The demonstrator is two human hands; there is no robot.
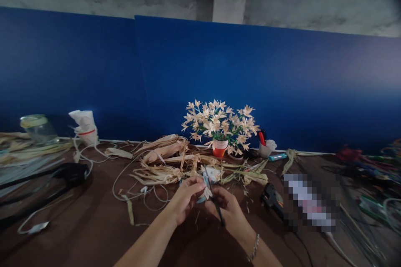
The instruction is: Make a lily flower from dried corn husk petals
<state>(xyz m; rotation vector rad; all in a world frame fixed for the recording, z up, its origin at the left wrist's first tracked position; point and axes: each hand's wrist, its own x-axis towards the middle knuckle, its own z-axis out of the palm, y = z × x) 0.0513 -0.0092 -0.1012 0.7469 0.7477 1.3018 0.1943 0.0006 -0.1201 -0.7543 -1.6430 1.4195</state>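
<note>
Both hands meet at the near middle of the brown table. My left hand [188, 196] is closed on a small pale petal-shaped piece [206, 192] with some light blue on it. My right hand [227, 208] is closed around dark-handled scissors [216, 202], whose blades point up and away beside the pale piece. Just beyond the hands lie dried husks [166, 156] in a loose pile. Behind them stands an orange and white pot [219, 148] with many cream flowers [216, 123] on green stems.
A black glue gun [272, 200] lies right of my right hand, its cord running nearer. White cable loops [117, 175] cross the left side. A glass jar [39, 129] and a white wrapped bundle [86, 127] stand at the back left; a cup [265, 149] holds red-handled tools.
</note>
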